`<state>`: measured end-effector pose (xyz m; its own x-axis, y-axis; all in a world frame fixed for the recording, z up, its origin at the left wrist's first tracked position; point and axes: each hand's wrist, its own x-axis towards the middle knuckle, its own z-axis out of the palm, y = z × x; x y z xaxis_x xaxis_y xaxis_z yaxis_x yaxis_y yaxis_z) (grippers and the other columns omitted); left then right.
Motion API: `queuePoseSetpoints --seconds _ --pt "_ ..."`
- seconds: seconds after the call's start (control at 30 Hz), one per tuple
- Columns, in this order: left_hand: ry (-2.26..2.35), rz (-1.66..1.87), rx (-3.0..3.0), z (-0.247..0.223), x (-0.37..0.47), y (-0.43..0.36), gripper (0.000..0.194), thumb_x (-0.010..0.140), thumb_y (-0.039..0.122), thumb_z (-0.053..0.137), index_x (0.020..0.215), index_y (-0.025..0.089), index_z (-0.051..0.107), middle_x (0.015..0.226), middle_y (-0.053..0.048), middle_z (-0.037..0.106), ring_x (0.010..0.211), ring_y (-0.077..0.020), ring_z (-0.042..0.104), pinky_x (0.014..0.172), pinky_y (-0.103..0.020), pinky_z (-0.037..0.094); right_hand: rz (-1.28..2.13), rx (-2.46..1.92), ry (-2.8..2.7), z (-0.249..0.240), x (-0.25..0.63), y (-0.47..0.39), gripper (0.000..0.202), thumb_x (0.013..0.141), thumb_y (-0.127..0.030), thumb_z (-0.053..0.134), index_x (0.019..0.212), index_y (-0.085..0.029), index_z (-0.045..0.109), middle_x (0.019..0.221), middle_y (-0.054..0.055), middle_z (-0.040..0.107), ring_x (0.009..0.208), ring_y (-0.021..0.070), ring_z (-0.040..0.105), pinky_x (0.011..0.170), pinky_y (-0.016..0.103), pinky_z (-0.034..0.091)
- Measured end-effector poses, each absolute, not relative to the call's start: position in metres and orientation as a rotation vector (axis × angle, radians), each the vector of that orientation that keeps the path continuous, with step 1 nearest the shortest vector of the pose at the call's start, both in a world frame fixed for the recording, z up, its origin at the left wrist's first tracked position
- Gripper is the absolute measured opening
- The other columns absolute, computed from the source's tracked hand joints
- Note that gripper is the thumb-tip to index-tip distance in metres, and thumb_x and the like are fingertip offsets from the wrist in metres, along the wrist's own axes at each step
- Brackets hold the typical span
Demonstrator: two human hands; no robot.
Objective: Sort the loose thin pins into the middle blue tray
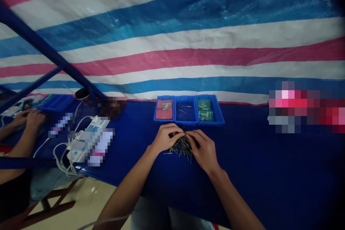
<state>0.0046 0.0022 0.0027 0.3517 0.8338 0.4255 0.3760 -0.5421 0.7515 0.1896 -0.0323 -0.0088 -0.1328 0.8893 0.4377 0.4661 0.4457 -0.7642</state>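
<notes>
meeting at the fingertips, the left hand (168,138) and the right hand (202,147) bend over a loose pile of thin metal pins (182,148). thumbs and fingers are drawn in close, but whether either hand grips a pin cannot be told. the pile lies on the blue desk (258,165), beneath and between the hands, just in front of a blue tray (185,123) with three compartments: pink in the left one, a few pins in the middle, green in the right. well to the left sits a power strip (94,129) with white cables.
</notes>
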Motion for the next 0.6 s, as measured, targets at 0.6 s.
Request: queuePoseSetpoints --seconds 0.6 --pt "1.073 1.024 2.151 0.0066 0.0050 0.0003 0.022 0.095 0.031 0.059 0.088 0.014 0.072 0.071 -0.003 0.062 0.060 -0.0111 0.052 0.060 -0.023 0.043 0.546 -1.182 -1.746 -0.0105 0.1888 -0.0314 0.023 0.100 -0.028 0.050 0.103 -0.024 0.072 0.098 0.006 0.072 0.091 0.0200 0.067 0.085 0.033 0.053"
